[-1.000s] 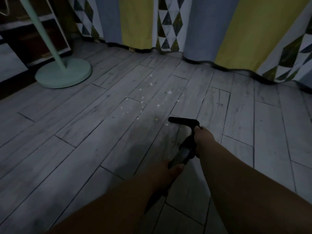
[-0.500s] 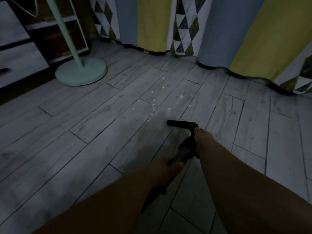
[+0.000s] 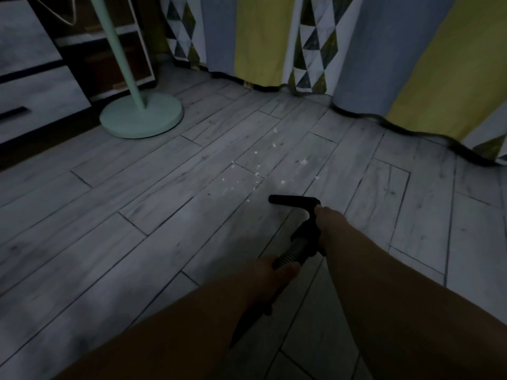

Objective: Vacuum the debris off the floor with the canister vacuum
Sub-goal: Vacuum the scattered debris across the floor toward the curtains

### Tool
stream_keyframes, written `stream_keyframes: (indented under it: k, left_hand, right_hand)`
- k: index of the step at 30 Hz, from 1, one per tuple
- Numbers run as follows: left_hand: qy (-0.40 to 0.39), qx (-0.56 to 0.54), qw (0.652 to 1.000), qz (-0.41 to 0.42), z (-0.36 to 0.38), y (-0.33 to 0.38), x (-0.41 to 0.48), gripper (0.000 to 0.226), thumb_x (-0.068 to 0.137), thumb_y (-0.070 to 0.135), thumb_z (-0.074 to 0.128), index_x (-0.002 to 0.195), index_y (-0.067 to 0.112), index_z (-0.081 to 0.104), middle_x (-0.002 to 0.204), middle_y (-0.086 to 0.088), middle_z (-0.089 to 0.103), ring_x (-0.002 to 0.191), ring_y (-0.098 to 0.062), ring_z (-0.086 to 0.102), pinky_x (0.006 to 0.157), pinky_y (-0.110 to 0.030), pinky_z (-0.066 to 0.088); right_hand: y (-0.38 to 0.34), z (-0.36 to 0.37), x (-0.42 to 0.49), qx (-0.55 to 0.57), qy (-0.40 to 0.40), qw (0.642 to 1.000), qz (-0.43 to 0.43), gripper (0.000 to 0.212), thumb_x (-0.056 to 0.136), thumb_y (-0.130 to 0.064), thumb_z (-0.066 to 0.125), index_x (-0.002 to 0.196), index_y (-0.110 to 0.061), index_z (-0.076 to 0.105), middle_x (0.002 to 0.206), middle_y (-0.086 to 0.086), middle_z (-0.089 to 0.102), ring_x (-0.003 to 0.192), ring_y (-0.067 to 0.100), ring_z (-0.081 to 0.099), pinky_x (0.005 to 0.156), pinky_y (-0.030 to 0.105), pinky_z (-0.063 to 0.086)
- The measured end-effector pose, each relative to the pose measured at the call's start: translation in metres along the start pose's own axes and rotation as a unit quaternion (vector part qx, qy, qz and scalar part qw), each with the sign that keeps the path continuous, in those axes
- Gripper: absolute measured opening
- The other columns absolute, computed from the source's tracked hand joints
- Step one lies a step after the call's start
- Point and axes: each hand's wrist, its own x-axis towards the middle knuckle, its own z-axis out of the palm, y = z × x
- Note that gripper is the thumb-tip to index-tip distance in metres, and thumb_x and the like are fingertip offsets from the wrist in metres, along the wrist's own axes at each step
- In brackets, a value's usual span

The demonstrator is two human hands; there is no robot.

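The canister itself is out of view; what shows is its ribbed hose [image 3: 290, 252] and the black T-shaped nozzle [image 3: 293, 200], low over the floor [image 3: 137, 215]. The right grip [image 3: 327, 219] is closed round the nozzle's neck, and the left grip [image 3: 271, 275] is curled round the hose just behind it. The debris [image 3: 258, 174], pale flecks scattered on the planks, lies just ahead of the right grip and a little to its left, near the nozzle's bar.

The hose looks soft and springy, so it will probably sag and twist unless it is steadied. The neck looks rigid and light, which makes it the place to steer from, while the rear grip carries the slack. The flecks seem light enough to lift with little pressure.

Since a second ago both grips hold the same places. The view has swung left, so the lamp base [image 3: 141, 116] sits further in and more of the drawers [image 3: 35, 86] show. A yellowish crumb that lay beside the bar's left end can no longer be made out
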Motion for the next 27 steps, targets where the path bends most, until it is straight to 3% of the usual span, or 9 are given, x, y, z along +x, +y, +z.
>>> stream_keyframes:
  k: [2, 7, 12, 15, 20, 25, 27]
  left_hand:
    - [0.002, -0.008, 1.000, -0.009, -0.005, -0.001, 0.005, 0.053, 0.090, 0.059, 0.044, 0.122, 0.016, 0.049, 0.085, -0.008, 0.057, 0.071, -0.029, 0.065, 0.072, -0.041, 0.059]
    - [-0.009, 0.026, 0.999, -0.020, -0.016, -0.006, 0.015, 0.051, 0.090, 0.060, 0.043, 0.120, 0.018, 0.048, 0.089, -0.005, 0.059, 0.073, -0.023, 0.064, 0.080, -0.040, 0.058]
    - [-0.046, 0.039, 0.997, -0.038, -0.024, -0.007, 0.021, 0.054, 0.089, 0.059, 0.048, 0.121, 0.017, 0.051, 0.112, -0.015, 0.063, 0.099, -0.031, 0.066, 0.092, -0.045, 0.053]
    - [-0.070, 0.020, 0.997, -0.038, -0.027, -0.006, 0.022, 0.053, 0.089, 0.056, 0.050, 0.122, 0.015, 0.052, 0.113, -0.015, 0.064, 0.100, -0.031, 0.066, 0.094, -0.045, 0.052]
    - [-0.056, 0.049, 0.997, -0.033, -0.027, -0.014, 0.028, 0.056, 0.089, 0.058, 0.048, 0.124, 0.014, 0.051, 0.119, -0.014, 0.062, 0.106, -0.030, 0.063, 0.097, -0.044, 0.049]
    - [-0.028, 0.089, 0.995, -0.033, -0.029, -0.020, 0.045, 0.057, 0.090, 0.061, 0.043, 0.122, 0.015, 0.052, 0.117, -0.009, 0.063, 0.104, -0.025, 0.062, 0.090, -0.033, 0.049]
    - [-0.033, 0.123, 0.991, -0.043, -0.031, -0.020, 0.055, 0.060, 0.089, 0.063, 0.041, 0.126, 0.017, 0.050, 0.122, -0.008, 0.060, 0.107, -0.023, 0.058, 0.085, -0.029, 0.044]
  right_hand:
    - [-0.003, 0.004, 0.004, -0.002, -0.001, 1.000, -0.003, 0.044, 0.102, -0.025, 0.036, 0.137, -0.001, 0.046, 0.141, 0.020, 0.049, 0.128, 0.036, 0.049, 0.097, 0.041, 0.045]
    - [-0.011, 0.012, 0.015, -0.016, 0.008, 1.000, 0.006, 0.051, 0.106, -0.030, 0.028, 0.149, -0.002, 0.029, 0.151, 0.019, 0.034, 0.135, 0.036, 0.037, 0.110, 0.040, 0.034]
    - [-0.011, 0.011, 0.014, 0.024, 0.003, 1.000, 0.008, 0.054, 0.105, -0.032, 0.032, 0.151, -0.007, 0.024, 0.153, 0.017, 0.031, 0.135, 0.037, 0.037, 0.112, 0.044, 0.034]
    - [-0.010, 0.009, 0.009, 0.066, 0.006, 0.998, 0.003, 0.053, 0.104, -0.031, 0.036, 0.150, -0.006, 0.028, 0.149, 0.017, 0.036, 0.130, 0.037, 0.042, 0.107, 0.044, 0.038]
    - [0.001, 0.024, 0.008, 0.170, 0.019, 0.984, 0.048, 0.052, 0.097, -0.028, 0.051, 0.142, -0.003, 0.041, 0.138, 0.018, 0.049, 0.120, 0.037, 0.051, 0.086, 0.036, 0.043]
    - [-0.003, 0.029, 0.018, 0.176, 0.025, 0.983, 0.037, 0.044, 0.097, -0.025, 0.053, 0.131, 0.003, 0.049, 0.111, 0.018, 0.058, 0.097, 0.034, 0.058, 0.083, 0.036, 0.047]
    - [-0.008, 0.028, 0.023, 0.150, 0.025, 0.988, 0.036, 0.044, 0.097, -0.023, 0.053, 0.133, 0.003, 0.048, 0.117, 0.019, 0.058, 0.103, 0.035, 0.057, 0.090, 0.041, 0.049]
